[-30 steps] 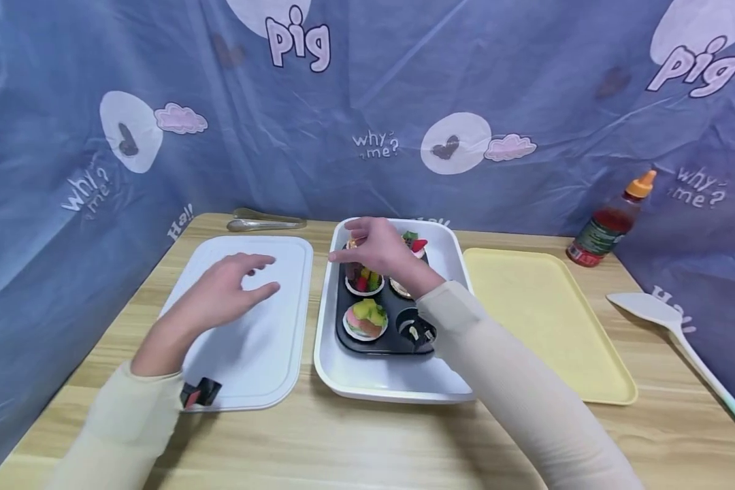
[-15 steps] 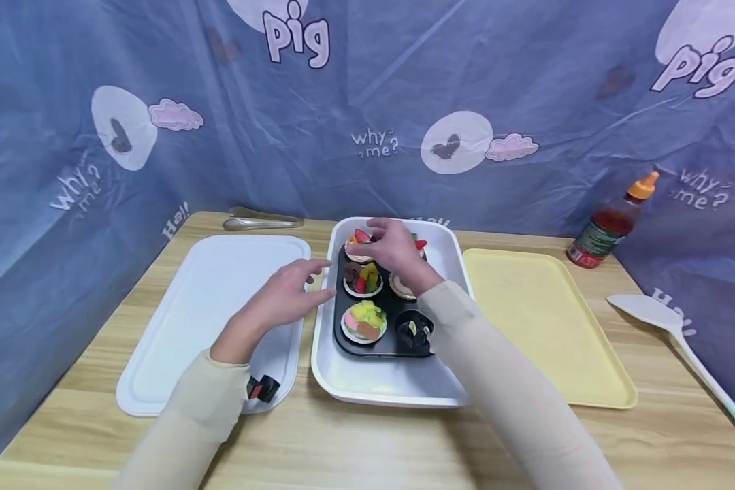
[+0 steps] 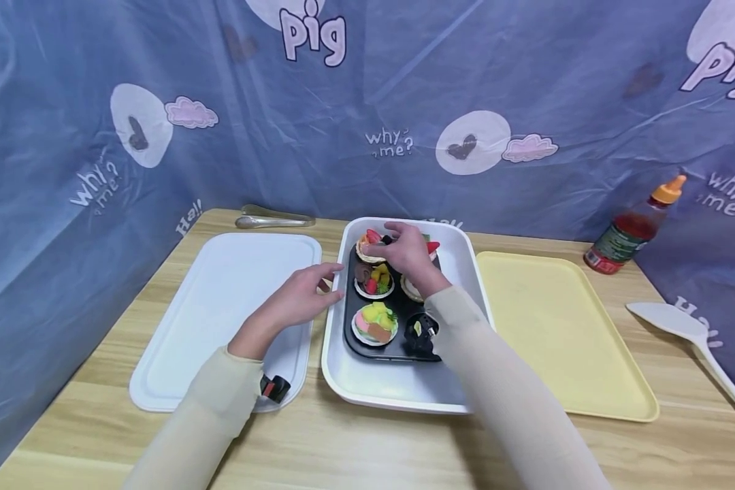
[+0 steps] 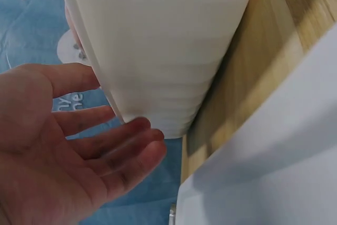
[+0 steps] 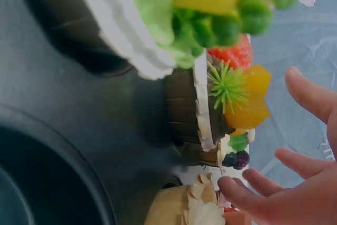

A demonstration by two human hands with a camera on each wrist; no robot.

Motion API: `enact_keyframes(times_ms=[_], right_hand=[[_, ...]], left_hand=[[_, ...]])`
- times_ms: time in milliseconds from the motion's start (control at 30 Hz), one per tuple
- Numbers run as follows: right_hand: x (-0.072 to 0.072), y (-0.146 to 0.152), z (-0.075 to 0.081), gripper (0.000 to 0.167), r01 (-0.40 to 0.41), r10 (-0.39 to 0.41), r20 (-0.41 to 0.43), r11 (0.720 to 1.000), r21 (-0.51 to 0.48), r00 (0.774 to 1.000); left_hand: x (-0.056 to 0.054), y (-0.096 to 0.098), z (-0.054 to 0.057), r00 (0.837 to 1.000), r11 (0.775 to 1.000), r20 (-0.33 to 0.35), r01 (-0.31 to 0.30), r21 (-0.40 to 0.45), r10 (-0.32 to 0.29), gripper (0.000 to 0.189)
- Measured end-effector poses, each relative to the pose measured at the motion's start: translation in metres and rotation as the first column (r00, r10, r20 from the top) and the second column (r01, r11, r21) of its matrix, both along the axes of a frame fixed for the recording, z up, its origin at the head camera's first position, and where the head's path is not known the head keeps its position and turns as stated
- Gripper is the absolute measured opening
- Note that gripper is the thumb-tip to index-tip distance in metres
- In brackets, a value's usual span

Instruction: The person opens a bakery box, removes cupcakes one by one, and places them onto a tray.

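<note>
Under the right hand: black muffin tin, seated inside white basin.
Right hand: fingers loosely extended, grasping nothing, above tin's far end.
Strawberry-topped cupcake: in tin, just beside right thumb; contact cannot be told.
Chocolate-topped cupcake, yellow-topped cupcake: same column, nearer the person than right hand.
Left hand: fingers relaxed, grasping nothing, at basin's left rim; contact cannot be told.
White tray: left of left hand.
Metal tongs: beyond left hand.
Yellow tray, sauce bottle: right of right hand.
</note>
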State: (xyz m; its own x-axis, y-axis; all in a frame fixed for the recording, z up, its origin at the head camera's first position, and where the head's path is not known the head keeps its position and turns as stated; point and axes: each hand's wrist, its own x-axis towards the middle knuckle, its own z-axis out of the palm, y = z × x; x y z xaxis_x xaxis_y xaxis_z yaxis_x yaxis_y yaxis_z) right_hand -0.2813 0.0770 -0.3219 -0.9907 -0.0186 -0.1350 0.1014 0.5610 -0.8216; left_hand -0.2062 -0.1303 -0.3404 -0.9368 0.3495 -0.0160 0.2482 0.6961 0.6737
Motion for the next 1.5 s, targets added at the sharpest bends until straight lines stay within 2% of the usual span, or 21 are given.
enact_keyframes(times_ms=[133, 333, 600, 733, 1000, 1300, 1500], right_hand=[[-0.001, 0.0, -0.006, 0.08, -0.008, 0.01, -0.03, 0.998, 0.066, 0.999], [-0.002, 0.0, -0.015, 0.085, 0.003, 0.002, -0.042, 0.995, 0.102, 0.999], [-0.001, -0.003, -0.017, 0.085, -0.009, 0.02, -0.068, 0.988, 0.155, 0.998], [0.0, -0.005, -0.017, 0.086, -0.002, 0.012, -0.058, 0.985, 0.172, 0.998], [0.0, -0.007, -0.018, 0.083, 0.012, 0.001, -0.073, 0.983, 0.185, 0.997], [0.001, -0.01, -0.019, 0.079, 0.024, -0.003, -0.109, 0.98, 0.195, 0.994], [0.001, -0.009, -0.02, 0.076, 0.033, 0.003, -0.158, 0.974, 0.226, 0.987]], left_hand=[[-0.002, 0.001, -0.002, 1.0, 1.0, 0.005, 0.01, 0.008, -0.01, 0.052], [-0.004, 0.002, -0.004, 0.999, 0.999, 0.027, 0.018, 0.028, -0.018, 0.053], [-0.009, -0.006, -0.01, 0.998, 0.995, 0.068, 0.001, 0.095, -0.007, 0.055], [-0.011, -0.009, -0.014, 0.995, 0.988, 0.101, -0.02, 0.153, 0.005, 0.056], [-0.015, -0.014, -0.021, 0.986, 0.959, 0.168, -0.053, 0.279, 0.006, 0.056], [-0.016, -0.014, -0.022, 0.977, 0.952, 0.211, -0.09, 0.294, 0.027, 0.057], [-0.017, -0.013, -0.021, 0.977, 0.95, 0.208, -0.098, 0.298, 0.035, 0.058]])
